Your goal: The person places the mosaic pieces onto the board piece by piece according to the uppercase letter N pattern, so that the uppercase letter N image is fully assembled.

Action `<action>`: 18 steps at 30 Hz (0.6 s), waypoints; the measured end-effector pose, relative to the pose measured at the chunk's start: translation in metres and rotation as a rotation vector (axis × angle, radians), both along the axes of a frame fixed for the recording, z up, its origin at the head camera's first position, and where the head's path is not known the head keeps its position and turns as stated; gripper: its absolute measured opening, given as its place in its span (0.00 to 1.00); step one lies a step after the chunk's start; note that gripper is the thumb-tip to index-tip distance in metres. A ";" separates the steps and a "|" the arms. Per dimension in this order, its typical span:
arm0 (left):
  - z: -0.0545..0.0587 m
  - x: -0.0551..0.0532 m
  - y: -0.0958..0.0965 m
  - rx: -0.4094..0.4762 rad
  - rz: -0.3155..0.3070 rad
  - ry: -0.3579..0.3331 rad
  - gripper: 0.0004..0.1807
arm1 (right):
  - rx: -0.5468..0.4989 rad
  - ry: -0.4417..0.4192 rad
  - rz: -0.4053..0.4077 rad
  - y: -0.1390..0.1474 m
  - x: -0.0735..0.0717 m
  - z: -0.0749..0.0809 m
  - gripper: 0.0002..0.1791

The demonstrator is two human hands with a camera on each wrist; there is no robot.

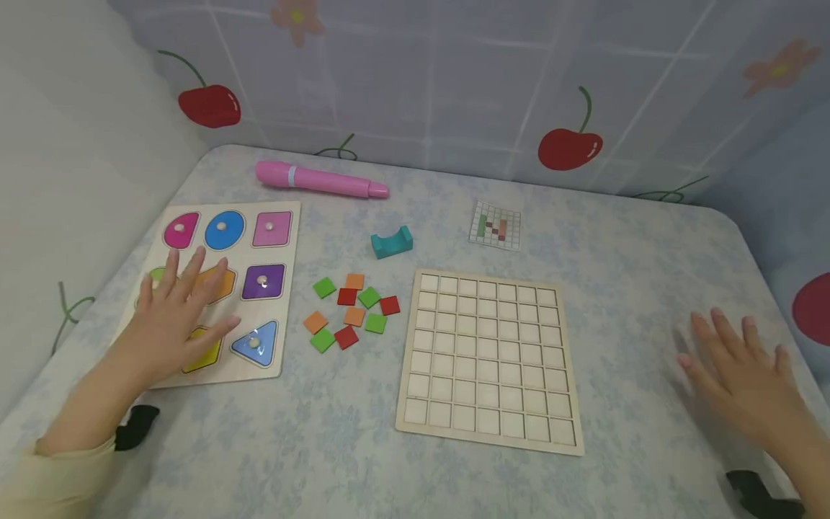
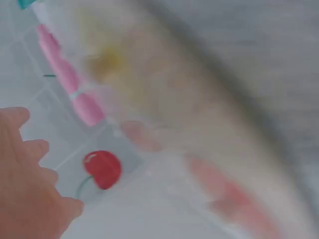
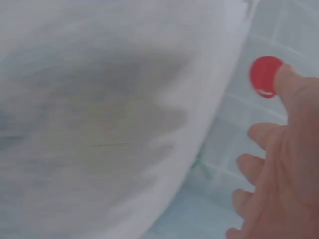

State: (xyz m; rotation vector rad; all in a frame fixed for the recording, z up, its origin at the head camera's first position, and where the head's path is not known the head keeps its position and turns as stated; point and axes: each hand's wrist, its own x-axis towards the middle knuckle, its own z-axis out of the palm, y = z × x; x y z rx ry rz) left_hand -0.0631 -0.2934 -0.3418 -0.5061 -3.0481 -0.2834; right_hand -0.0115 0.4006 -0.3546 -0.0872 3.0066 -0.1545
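My left hand point(image 1: 171, 321) is spread with straight, splayed fingers over a wooden knob puzzle board point(image 1: 249, 310) at the left, covering part of its shapes. Pieces such as a blue circle point(image 1: 224, 231) and a purple rectangle point(image 1: 262, 282) show around the fingers. At the far right, my right hand point(image 1: 746, 378) hovers with fingers apart above the tablecloth, its shadow beside it, and holds nothing. Between the hands lie a wooden grid board point(image 1: 488, 349) with bare square cells and several green, orange and red square tiles point(image 1: 369, 297). Both wrist views are partly blurred.
Behind the tiles sits a teal curved block point(image 1: 392, 243), and a small card with a coloured grid pattern point(image 1: 495, 225) lies behind the grid board. A pink pen-shaped wand point(image 1: 331, 182) lies near the back edge. Cherry-printed fabric point(image 1: 428, 86) rises behind the table.
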 end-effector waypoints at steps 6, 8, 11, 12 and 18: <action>0.033 0.016 0.047 0.220 -0.024 0.055 0.44 | -0.270 0.065 0.035 -0.024 0.009 0.023 0.40; 0.035 0.025 0.068 0.317 -0.036 0.049 0.40 | -0.436 0.055 0.044 -0.036 0.015 0.024 0.38; 0.030 0.035 0.095 0.414 -0.033 -0.011 0.38 | -0.634 0.012 0.078 -0.054 0.020 0.020 0.37; 0.027 0.036 0.101 0.438 -0.035 -0.032 0.37 | -0.691 -0.008 0.093 -0.059 0.021 0.018 0.36; 0.004 0.032 0.127 0.536 -0.017 -0.148 0.33 | -0.874 -0.109 0.138 -0.078 0.021 0.005 0.35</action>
